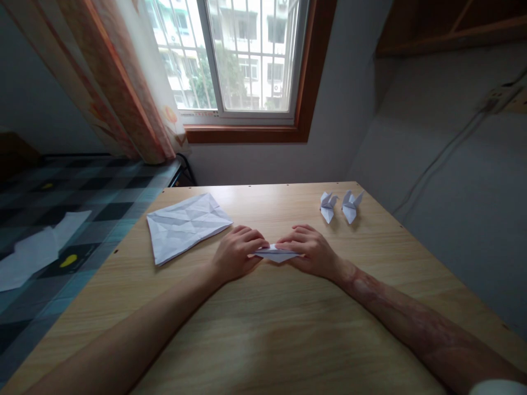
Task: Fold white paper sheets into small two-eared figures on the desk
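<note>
A small piece of folded white paper [278, 254] is held between my two hands over the middle of the table. My left hand [240, 252] grips its left end, fingers curled over the top and thumb below. On the other end my right hand [312, 249] pinches it in the same way. The paper's lower edge comes to a blunt point facing me, and its ends are hidden by my fingers. Just beyond my left hand lies a stack of creased white paper sheets [187, 226]. Two folded paper cranes, a left one [328, 207] and a right one [351, 207], stand past my right hand.
The wooden table [263, 340] reaches to the wall below a barred window [251, 60]. To the left is a bed with a checked cover [111, 206] and loose white paper [37, 252]. A cable [436, 156] runs along the right wall under a shelf [448, 38].
</note>
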### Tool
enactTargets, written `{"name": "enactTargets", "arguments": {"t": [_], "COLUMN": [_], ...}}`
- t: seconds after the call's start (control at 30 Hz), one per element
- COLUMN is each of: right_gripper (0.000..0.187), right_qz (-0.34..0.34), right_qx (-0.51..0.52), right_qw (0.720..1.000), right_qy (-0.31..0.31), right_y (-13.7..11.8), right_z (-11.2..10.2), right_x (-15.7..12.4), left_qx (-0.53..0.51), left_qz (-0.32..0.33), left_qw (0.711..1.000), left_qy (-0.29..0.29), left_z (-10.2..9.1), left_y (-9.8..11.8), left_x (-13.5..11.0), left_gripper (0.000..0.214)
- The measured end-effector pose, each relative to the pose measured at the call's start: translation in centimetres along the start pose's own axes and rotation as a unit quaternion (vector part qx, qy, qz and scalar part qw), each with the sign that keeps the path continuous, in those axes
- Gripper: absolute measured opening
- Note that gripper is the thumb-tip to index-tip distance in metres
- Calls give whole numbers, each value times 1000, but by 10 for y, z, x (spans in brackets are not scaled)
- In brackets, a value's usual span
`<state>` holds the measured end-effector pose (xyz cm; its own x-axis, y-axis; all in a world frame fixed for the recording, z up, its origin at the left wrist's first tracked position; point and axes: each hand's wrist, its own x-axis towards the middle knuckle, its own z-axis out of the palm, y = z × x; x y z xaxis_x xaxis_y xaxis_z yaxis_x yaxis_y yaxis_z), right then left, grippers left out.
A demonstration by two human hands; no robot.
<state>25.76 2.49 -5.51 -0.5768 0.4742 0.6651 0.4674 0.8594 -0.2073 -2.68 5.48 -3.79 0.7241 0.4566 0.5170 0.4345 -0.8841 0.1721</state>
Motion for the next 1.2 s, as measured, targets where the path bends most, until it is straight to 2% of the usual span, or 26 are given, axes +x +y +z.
{"name": "enactTargets", "arguments": {"t": [0.23, 0.4, 0.63, 0.8, 1.0, 1.2], "right_gripper": [57, 30, 29, 24, 19, 26], "right_qz": [-10, -8, -24, -38, -51, -35], "right_qx": [30, 4, -39, -67, -114, -97], "right_qw": [999, 1000, 998, 996, 990, 991], "right_qy": [-19, -10, -37, -41, -59, -90], "right_y": [-9, -3, -1, -2, 1, 6], "right_z": [-5, -1, -2, -2, 1, 3], "right_x": [2, 0, -4, -3, -2, -4], "left_qx": [7, 17, 52, 78, 21, -41], "left_qz": [11, 12, 69, 58, 58, 59], "left_qw": [1000, 1000, 996, 995, 996, 995], "left_qy": [9, -2, 17, -11, -65, -67], "left_z": [-1, -2, -1, 1, 3, 3], "left_y": [-1, 2, 4, 3, -3, 2], "left_x": [-1, -1, -2, -2, -1, 1], "left_gripper": [17, 18, 13, 15, 20, 20]}}
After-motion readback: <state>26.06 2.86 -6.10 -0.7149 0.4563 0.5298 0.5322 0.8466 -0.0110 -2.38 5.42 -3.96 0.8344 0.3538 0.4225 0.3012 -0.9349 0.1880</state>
